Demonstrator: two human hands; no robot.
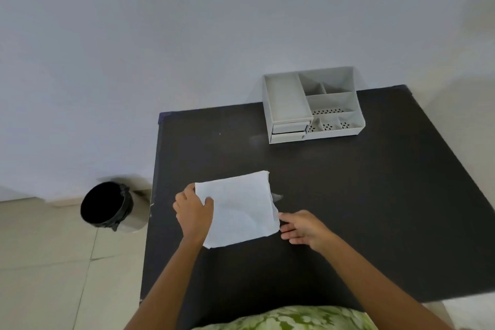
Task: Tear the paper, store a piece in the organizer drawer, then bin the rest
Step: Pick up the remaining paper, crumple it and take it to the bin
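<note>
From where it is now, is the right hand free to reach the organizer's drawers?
Probably yes. The right hand only touches the paper at its edge, and the bare table between it and the organizer drawers holds nothing. Both drawers look closed.

No text, label, brand, number or sign can be read anywhere in the view. The white sheet of paper point(237, 210) on the black table shows only faint, blurred marks that cannot be made out as writing. The grey plastic organizer point(313, 106) carries perforated dot patterns in its trays but no lettering, and the black-lined bin point(112, 206) is unmarked.
</note>
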